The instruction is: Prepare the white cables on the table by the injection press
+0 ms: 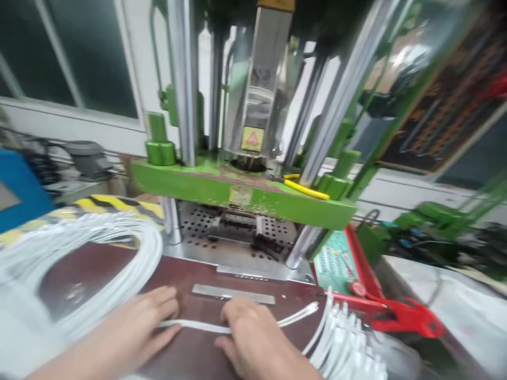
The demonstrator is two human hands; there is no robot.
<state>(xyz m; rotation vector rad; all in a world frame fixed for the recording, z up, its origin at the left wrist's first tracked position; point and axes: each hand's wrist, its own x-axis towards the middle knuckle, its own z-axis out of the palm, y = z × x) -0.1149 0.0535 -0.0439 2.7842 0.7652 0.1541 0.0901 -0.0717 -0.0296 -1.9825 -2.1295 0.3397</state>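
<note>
A white cable (202,325) runs between my two hands just above or on the brown tabletop. My left hand (148,319) is at its left part, thumb below and fingers above, closed loosely around it. My right hand (251,327) is wrapped over the cable further right, its fingers partly hidden. Beyond that hand, two white strands (299,315) stick out to the right. A flat metal strip (233,294) lies just behind my right hand. Beside my left arm rests a large coil of white cable (148,248). The picture is blurred by motion.
A green press (190,184) with steel columns stands ahead over a perforated metal plate (194,221). Yellow-handled pliers (307,189) lie on its crossbar. To the right are a bundle of white cable ends (340,338) and a red-handled tool (412,316).
</note>
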